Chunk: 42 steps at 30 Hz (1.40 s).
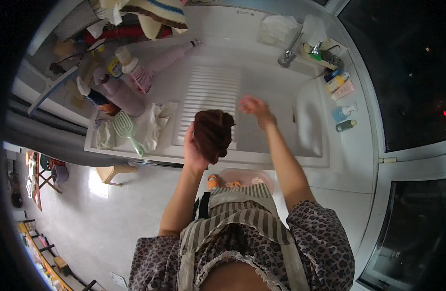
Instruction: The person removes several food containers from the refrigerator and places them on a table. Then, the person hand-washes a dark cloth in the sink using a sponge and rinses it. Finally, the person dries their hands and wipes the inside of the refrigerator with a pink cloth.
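Observation:
A bunched dark brown cloth rests in my left hand, whose fingers and palm hold it from the left and below. It is above the ribbed washboard of a white laundry sink. To the right, my right hand is over the basin, fingers apart and slightly blurred, with nothing in it. The chrome faucet stands at the back of the sink. Left of the washboard, a crumpled pale cloth and a light green brush lie on the ledge.
Spray bottles and a white-capped bottle crowd the sink's left ledge. Several small bottles line the right ledge. A pink tub is on the floor below the front edge. A beige stool stands at left.

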Available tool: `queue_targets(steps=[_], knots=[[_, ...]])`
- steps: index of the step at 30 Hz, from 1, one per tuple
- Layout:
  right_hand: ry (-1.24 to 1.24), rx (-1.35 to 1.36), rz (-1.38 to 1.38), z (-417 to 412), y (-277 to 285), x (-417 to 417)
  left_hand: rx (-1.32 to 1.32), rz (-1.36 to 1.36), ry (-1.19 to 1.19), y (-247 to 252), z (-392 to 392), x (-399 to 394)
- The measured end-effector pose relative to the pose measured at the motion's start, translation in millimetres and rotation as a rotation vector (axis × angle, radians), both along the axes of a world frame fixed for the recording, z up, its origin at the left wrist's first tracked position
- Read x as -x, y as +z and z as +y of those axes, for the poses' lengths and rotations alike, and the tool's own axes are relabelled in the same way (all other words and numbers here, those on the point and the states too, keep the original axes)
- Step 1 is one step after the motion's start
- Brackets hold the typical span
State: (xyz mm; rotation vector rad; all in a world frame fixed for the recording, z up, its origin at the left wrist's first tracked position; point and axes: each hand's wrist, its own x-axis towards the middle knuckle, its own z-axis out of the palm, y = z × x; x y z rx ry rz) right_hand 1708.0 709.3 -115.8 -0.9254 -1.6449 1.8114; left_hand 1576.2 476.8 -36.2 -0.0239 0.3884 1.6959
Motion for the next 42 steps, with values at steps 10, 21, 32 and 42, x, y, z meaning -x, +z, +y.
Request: queue_targets(steps=[10,21,32,42], knots=[[-0.283,-1.261,-0.527,255.5,40.0,-72.1,0.028,-0.051,-0.153,-15.1,160.6,-83.1],[0.118,-1.099,-0.389,293.9,48.8,-77.1,-0.099,-0.05,0.106,-61.7,277.9,-142.3],[-0.168,-0.798,0.014,275.2,22.9,-101.7,-0.096,-0.036,-0.045,-92.5,343.7,-155.8],[-0.272,0.192,0.254,144.2,-6.4,-114.0,0.54,0.602,0.294,-72.5,375.8,-169.8]])
